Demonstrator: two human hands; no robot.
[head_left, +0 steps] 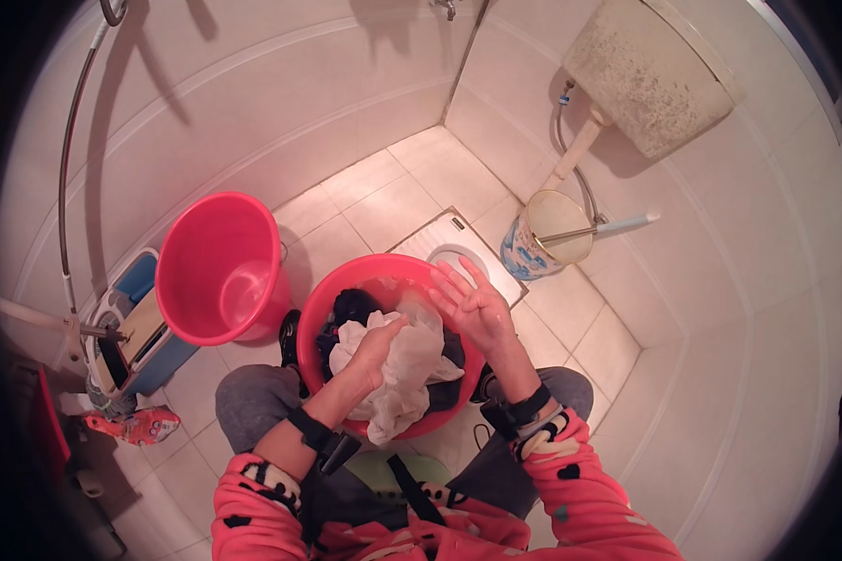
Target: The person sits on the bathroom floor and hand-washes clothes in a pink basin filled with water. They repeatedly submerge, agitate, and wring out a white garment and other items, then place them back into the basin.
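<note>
Pink sleeves [580, 477] at five and seven o'clock flank apparent cloth-handling: left hand [372, 361] over white cloth [410, 369] inside the red basin [312, 320], grip unclear; right hand [484, 316], fingers spread and empty at two o'clock, must close to grasp.

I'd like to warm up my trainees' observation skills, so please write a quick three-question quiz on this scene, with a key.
1. Multiple choice: which of the person's hands is open with its fingers spread?
A) left
B) right
2. True or false: the white cloth is in a red tub.
3. Short answer: on which side of that tub, in the picture, does the second red tub stand?

Key:
1. B, the right hand.
2. True.
3. On the left.
</note>
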